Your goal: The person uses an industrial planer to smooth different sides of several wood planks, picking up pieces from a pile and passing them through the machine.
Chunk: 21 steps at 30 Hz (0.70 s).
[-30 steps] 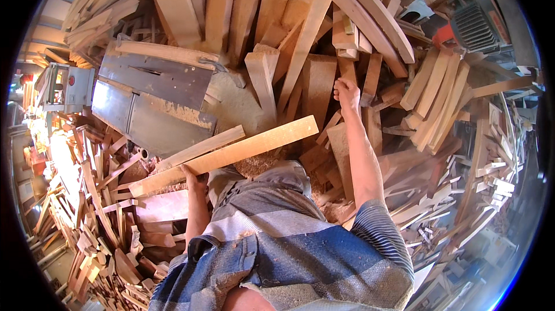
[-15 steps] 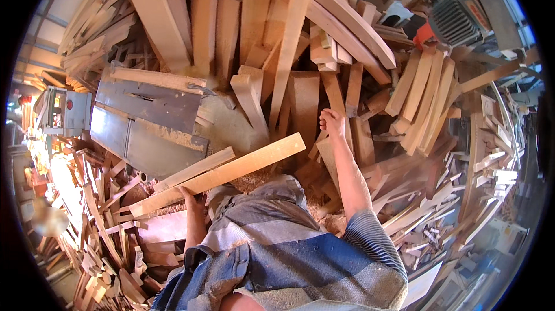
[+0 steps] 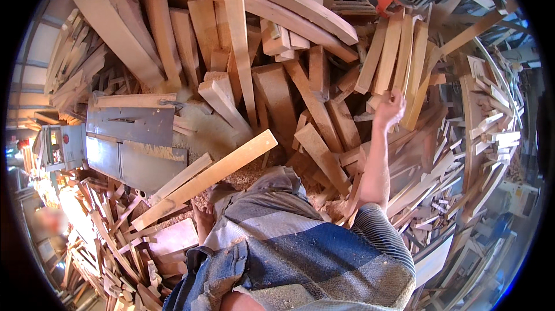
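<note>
A person stands amid a huge heap of pale timber offcuts (image 3: 289, 97). No packages, labels or signs can be made out. At four o'clock from centre the bare right arm stretches up and away, its right hand (image 3: 389, 108) curled loosely against upright wooden slats (image 3: 399, 62) at two o'clock; whether it grips one cannot be told. At seven o'clock the left hand (image 3: 203, 217) closes around the lower part of a long plank (image 3: 208, 177), which slants toward centre. A grey metal machine table (image 3: 130, 137) sits at nine o'clock.
</note>
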### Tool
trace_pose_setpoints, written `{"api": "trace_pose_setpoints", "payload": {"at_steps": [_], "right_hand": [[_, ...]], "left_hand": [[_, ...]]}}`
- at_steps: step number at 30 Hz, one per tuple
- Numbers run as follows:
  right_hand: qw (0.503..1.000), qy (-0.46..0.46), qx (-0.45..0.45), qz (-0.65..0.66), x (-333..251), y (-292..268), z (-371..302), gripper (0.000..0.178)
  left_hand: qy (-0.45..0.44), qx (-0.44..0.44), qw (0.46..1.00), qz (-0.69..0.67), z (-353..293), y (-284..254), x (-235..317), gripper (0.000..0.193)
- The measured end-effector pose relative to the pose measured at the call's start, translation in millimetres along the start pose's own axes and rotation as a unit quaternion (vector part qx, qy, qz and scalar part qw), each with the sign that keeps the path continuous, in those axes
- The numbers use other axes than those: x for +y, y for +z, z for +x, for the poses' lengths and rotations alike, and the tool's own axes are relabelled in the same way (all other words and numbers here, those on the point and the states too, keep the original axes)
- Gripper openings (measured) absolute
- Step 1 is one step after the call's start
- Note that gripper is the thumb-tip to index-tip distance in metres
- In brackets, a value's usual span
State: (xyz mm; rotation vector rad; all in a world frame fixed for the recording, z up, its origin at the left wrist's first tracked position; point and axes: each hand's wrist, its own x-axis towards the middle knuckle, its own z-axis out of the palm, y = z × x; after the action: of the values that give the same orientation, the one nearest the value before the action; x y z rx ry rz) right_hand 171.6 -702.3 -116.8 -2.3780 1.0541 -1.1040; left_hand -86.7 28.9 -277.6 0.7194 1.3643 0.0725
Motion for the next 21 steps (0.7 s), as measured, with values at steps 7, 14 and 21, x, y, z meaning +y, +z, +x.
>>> {"api": "trace_pose_setpoints", "payload": {"at_steps": [7, 14, 21], "right_hand": [[0.977, 0.083, -0.146, -0.13, 66.7, -47.2, 21.1, 0.033], [0.978, 0.13, -0.11, -0.124, 65.4, -56.1, 15.0, 0.033], [0.831, 0.376, -0.103, 0.396, 31.5, -72.2, -13.6, 0.018]], "left_hand": [[0.024, -0.2, 0.961, 0.189, -11.1, 14.4, 8.4, 0.043], [0.071, -0.156, 0.897, 0.408, -11.1, 60.9, -0.3, 0.038], [0.187, -0.17, 0.734, 0.631, 79.5, -30.5, -23.6, 0.04]]}}
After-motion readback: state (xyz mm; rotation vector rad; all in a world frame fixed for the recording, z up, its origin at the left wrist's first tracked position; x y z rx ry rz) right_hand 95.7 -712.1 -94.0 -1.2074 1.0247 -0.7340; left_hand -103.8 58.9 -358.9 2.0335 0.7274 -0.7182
